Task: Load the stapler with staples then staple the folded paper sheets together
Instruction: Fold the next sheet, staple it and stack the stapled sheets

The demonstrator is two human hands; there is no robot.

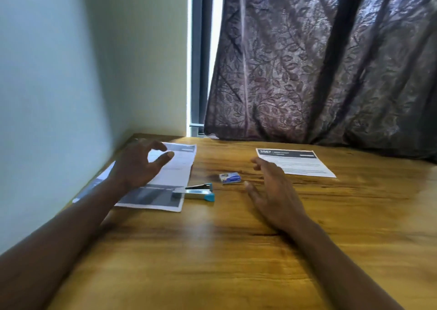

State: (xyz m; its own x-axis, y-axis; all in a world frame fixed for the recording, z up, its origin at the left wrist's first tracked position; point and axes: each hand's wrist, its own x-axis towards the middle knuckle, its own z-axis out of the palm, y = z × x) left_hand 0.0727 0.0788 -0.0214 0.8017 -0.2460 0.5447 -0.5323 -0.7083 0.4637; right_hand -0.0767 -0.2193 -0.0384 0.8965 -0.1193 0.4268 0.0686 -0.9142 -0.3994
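Hands over desk (212, 250), left hand (139, 165) fingers loosely curved above paper (175, 167), holding nothing, right hand (274, 191) spread open near staple box (229, 177), stapler (196, 192) untouched

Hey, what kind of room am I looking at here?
Likely a home desk corner: a wooden table set against a plain wall, a leaf-patterned curtain behind it, and a stapler and printed sheets on top.

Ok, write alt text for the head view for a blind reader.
Two empty hands reach over a wooden table: the left hand over printed sheets, the right hand beside a small staple box. A blue stapler lies between them.
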